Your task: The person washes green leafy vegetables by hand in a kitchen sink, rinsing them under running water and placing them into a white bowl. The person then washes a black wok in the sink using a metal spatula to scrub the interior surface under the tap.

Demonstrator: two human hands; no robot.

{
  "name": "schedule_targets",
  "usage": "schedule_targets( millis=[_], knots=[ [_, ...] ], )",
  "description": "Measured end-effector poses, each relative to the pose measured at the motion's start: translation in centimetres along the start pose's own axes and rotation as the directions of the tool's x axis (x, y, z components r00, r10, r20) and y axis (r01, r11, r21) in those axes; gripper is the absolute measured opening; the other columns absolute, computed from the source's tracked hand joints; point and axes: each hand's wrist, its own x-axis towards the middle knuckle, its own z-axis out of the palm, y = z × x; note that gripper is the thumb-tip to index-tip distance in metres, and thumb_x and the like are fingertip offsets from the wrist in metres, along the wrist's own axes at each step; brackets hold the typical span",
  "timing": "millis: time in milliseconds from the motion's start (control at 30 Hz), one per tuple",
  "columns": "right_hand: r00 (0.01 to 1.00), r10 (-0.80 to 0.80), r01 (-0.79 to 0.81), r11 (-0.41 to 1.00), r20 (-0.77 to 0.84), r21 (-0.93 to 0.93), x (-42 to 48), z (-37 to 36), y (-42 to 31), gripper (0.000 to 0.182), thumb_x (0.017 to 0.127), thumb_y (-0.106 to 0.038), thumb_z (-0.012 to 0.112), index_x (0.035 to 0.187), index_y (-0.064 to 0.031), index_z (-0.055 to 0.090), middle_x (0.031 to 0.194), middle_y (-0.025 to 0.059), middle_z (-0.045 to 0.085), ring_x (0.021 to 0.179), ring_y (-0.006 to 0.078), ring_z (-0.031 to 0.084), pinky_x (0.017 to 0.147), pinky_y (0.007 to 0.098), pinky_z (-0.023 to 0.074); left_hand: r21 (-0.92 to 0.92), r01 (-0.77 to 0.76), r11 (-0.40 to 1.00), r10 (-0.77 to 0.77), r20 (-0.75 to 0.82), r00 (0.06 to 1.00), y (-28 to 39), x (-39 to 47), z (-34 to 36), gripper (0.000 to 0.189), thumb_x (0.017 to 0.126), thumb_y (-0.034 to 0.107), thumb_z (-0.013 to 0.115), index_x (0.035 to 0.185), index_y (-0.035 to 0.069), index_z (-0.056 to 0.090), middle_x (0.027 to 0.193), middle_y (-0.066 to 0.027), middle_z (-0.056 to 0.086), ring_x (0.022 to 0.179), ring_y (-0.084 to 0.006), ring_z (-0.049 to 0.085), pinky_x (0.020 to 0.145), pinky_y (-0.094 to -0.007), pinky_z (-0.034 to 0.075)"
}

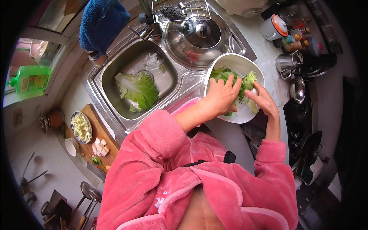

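Both my hands are over a white colander basket [211, 59] holding green leafy lettuce pieces [225, 75], at the right end of the sink. My left hand [222, 93] lies palm down on the greens with its fingers spread; its palm is hidden. On the right side of the basket, my right hand [264, 99] has a pale green lettuce piece [249, 80] between its thumb and fingers. A large wet lettuce leaf [139, 89] lies in the stainless steel sink basin [169, 67], near the drain.
A large pot lid [178, 54] rests behind the basket. Left of the sink, a wooden cutting board [97, 120] bears a bowl of chopped pale vegetable [81, 126] and white cubes [100, 146]. The faucet [145, 34] and a blue cloth [102, 26] rise behind the basin. Bottles [294, 38] stand right.
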Motion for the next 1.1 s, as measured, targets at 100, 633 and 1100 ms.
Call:
schedule_targets(
  millis=[100,633,1100],
  knots=[
    [0.919,-0.384,0.24,0.728,-0.09,-0.642,0.3,-0.2,4.6,0.047,0.08,-0.022,0.063,0.115,0.0042,0.049,0.11,0.0192,0.058,0.094,0.0329,0.058,0.08,0.0386,0.044,0.071,-0.029,0.997,0.037,-0.11,0.993,-0.1,-1.0,0.0,0.065,0.071,0.018,0.068,0.126,0.0,0.039,0.125,-0.0232,0.043,0.103,-0.0361,0.051,0.083,-0.046,0.039],
    [0.752,-0.658,0.644,0.74,-0.016,-0.193,12.8,28.4,-10.5,0.062,0.075,-0.02,0.067,0.127,0.0009,0.04,0.122,0.022,0.049,0.113,0.0351,0.047,0.093,0.0414,0.0393,-0.583,0.684,0.439,-0.804,-0.594,0.01,-28.4,-18.9,1.5,0.054,0.077,0.012,0.06,0.122,-0.007,0.037,0.116,-0.0266,0.048,0.11,-0.0384,0.047,0.095,-0.0406,0.035],
    [0.842,-0.296,0.463,0.825,0.451,-0.324,22.1,40.4,-7.1,0.051,0.064,-0.02,0.076,0.106,0.0008,0.055,0.096,0.0155,0.063,0.089,0.033,0.06,0.081,0.0416,0.0453,-0.859,0.39,0.332,-0.943,-0.308,0.123,-37.5,-18.9,5.1,0.037,0.082,0.033,0.06,0.102,0.002,0.061,0.093,-0.0151,0.065,0.086,-0.023,0.062,0.075,-0.0319,0.044]
  ],
)
